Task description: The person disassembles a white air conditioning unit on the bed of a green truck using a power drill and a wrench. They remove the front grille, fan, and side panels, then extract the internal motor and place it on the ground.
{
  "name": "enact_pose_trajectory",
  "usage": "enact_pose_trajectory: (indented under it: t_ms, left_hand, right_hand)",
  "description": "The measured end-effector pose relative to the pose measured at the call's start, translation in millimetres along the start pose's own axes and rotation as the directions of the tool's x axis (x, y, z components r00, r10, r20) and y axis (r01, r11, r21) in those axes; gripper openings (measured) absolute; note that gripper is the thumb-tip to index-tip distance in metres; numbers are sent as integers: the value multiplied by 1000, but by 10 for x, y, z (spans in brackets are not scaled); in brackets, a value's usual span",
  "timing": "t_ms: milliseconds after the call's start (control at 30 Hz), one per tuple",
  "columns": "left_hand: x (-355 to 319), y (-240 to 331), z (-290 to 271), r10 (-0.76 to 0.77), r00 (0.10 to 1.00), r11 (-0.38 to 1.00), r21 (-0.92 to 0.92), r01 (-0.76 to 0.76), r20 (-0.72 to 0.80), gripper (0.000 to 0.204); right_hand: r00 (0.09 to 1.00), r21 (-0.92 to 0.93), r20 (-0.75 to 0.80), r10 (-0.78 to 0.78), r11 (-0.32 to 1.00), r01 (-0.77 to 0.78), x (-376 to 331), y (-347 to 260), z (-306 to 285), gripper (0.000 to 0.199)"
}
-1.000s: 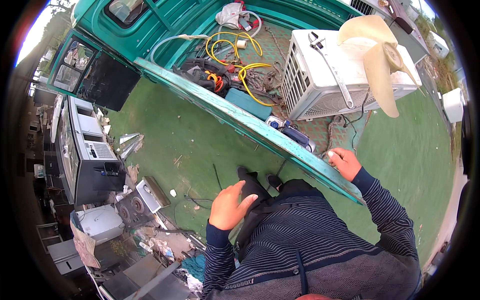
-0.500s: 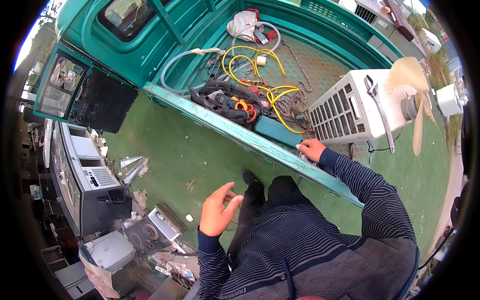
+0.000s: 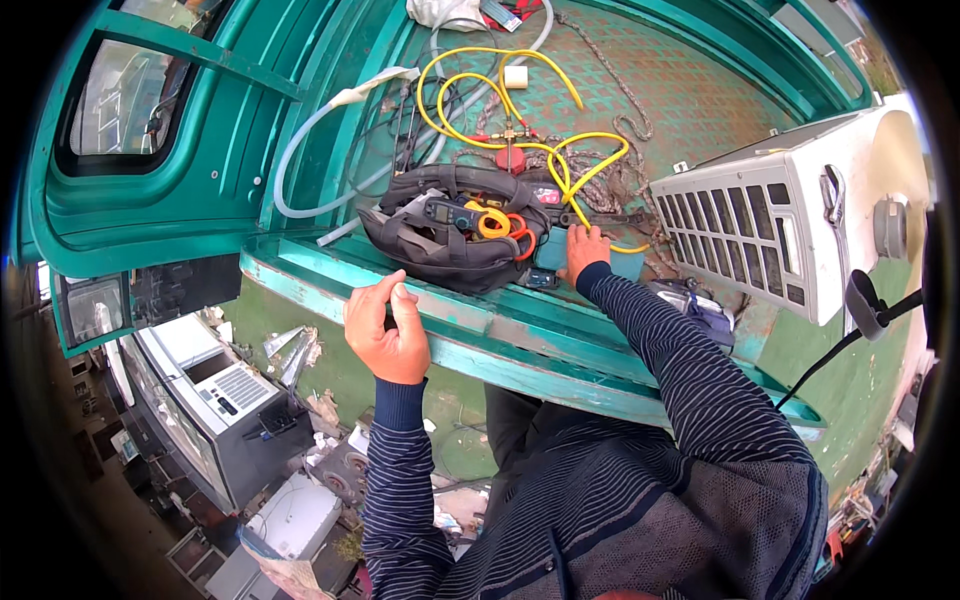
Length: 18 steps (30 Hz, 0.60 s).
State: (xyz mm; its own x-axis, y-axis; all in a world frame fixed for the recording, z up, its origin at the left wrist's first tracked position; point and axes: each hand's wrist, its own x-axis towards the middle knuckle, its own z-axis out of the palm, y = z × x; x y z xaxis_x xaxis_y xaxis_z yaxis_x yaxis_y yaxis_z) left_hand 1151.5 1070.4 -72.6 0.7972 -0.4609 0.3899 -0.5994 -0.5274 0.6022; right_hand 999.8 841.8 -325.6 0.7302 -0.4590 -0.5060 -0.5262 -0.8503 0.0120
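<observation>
Lying lengthwise along sidewall point(image 3: 470, 347): teal box point(image 3: 622, 266)

Worn over dark trousers point(image 3: 512, 418) is a long-sleeved navy top point(image 3: 560, 485) with thin pale stripes, 2 plain navy cuffs point(image 3: 401, 402) and a patterned grey chest panel point(image 3: 625, 530).

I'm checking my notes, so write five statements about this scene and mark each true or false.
The right hand is at the teal case. True.
The left hand grips the yellow hose. False: the hose lies apart from the left hand.
The black bag is left of the teal case. True.
The wrench lies inside the black bag. False: the wrench rests on the white unit.
The white unit has a grille. True.
</observation>
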Motion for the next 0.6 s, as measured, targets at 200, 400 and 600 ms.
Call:
enact_pose_trajectory:
  t_ms: [200,400,600]
  left_hand:
    - [120,83,-43,-6,997,995,104,-3,78,13]
    - [93,48,-22,-33,997,993,111,25,75,15]
    - [123,117,-54,-15,988,998,61,5,153,15]
  right_hand:
    - [985,-76,66,-158,984,163,92,182,-48,102]
    - [990,-46,-55,-130,991,128,38,455,-53,57]
    - [925,378,356,-132,926,-13,-83,250,-48,39]
